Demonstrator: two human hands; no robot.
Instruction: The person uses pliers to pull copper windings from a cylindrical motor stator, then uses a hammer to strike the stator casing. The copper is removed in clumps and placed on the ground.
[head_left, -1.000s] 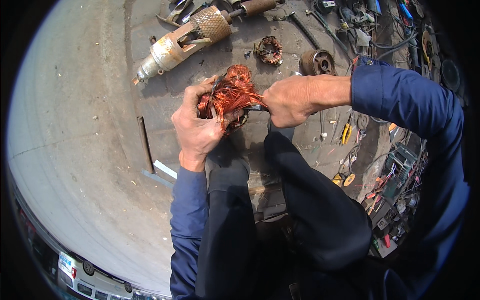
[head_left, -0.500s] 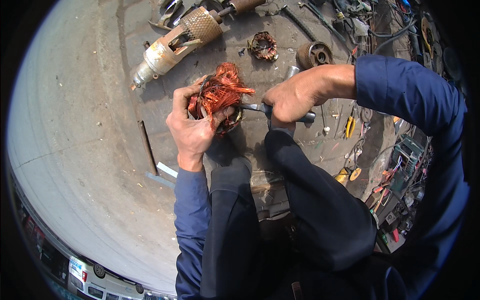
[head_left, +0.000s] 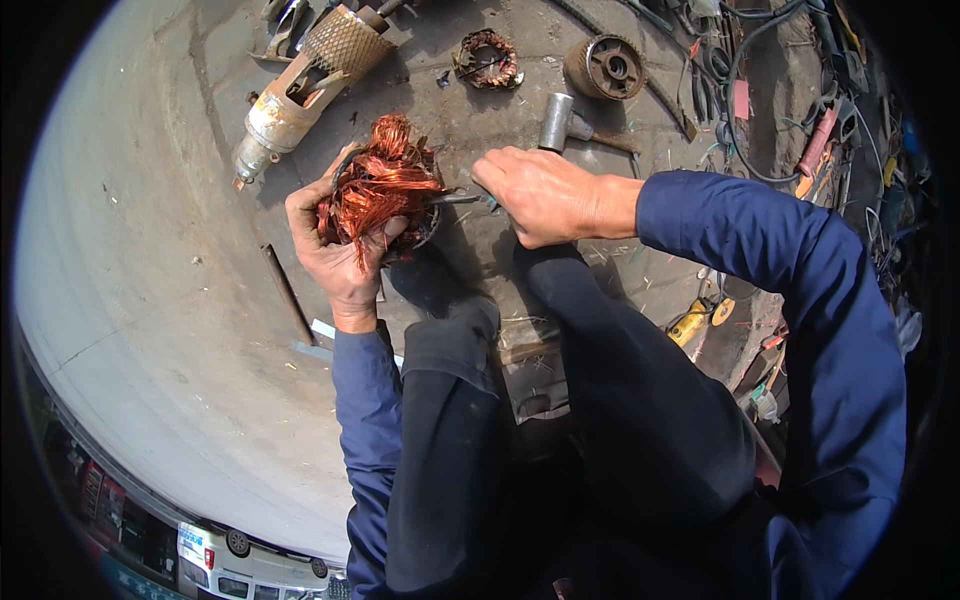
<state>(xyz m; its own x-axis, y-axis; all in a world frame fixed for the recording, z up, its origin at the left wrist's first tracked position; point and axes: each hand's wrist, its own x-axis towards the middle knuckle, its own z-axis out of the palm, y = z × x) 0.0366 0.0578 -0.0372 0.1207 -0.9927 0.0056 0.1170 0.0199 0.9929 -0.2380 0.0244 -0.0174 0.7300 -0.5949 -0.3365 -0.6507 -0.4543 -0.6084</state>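
Beyond the knees (head_left: 562, 292), left hand (head_left: 333, 247) around copper winding (head_left: 385, 190); right hand (head_left: 553, 195), its grip unclear

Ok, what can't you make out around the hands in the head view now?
Head view:
- Left hand: some fingers hidden behind the copper wire bundle.
- Metal rod: its inner end is lost at the bundle.
- Right hand: its back hides any grip inside.
- Large metal tool: upper end cut off by the top edge.

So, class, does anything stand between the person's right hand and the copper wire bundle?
Only a thin metal shaft shows in the gap between the right hand and the copper wire bundle; nothing else visible stands there.
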